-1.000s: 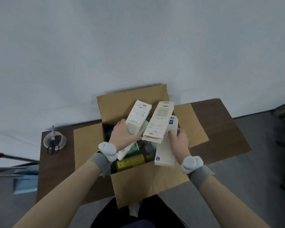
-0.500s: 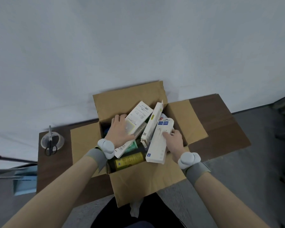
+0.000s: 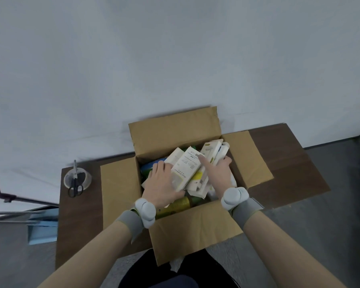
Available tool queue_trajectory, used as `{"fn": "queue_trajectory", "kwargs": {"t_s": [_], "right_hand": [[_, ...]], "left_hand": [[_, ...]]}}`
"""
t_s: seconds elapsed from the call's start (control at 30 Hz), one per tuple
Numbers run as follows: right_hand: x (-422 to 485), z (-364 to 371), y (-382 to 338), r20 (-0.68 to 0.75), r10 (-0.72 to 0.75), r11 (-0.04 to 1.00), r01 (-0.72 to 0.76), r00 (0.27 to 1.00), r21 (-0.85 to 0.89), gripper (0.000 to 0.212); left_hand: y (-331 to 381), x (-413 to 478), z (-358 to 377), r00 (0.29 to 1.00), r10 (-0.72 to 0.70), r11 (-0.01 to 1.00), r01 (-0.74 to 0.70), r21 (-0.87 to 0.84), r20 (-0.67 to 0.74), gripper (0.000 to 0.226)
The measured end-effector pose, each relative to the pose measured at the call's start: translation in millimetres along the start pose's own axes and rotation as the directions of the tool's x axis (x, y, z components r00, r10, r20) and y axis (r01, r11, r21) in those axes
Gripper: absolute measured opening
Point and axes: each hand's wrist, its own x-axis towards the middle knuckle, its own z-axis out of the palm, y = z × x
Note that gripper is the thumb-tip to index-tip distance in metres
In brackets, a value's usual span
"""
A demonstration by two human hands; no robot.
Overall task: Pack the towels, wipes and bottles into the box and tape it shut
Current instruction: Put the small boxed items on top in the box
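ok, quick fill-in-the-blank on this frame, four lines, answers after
1. The box stands on a brown ___.
2. The left hand and right hand hold white packets ___ the box.
3. On the tape roll lies a pair of ___.
4. The box's flaps are all ___.

Missing words: table; inside; scissors; open.
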Motion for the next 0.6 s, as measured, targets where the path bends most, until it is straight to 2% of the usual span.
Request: {"fn": "queue_trajectory", "kwargs": {"t_s": [0.13, 0.23, 0.4, 0.6], "right_hand": [[-0.5, 8.5, 0.4, -0.019, -0.019, 0.998, 0.018, 1.0, -0.065, 0.066], [4.1, 3.7, 1.0, -0.044, 0.027, 1.0, -0.027, 0.999, -0.008, 0.056], [8.2, -4.3, 2.1, -0.036, 0.026, 0.999, -0.027, 0.999, -0.027, 0.062], [18.9, -23.9, -0.2, -0.064, 0.067, 0.997, -0.069, 0.996, -0.027, 0.049]], "left_hand": [[-2.4, -3.5, 1.4, 1.0, 0.004, 1.0, -0.004, 0.012, -0.024, 0.079], [-3.8, -9.3, 1.3, 1.0, 0.017, 1.0, -0.017, 0.006, -0.003, 0.079], [-3.0, -14.7, 6.6, 1.0, 0.018, 0.999, -0.019, -0.04, -0.016, 0.079], [-10.0, -20.0, 11.2, 0.997, 0.071, 0.997, -0.072, -0.035, -0.034, 0.072]]}}
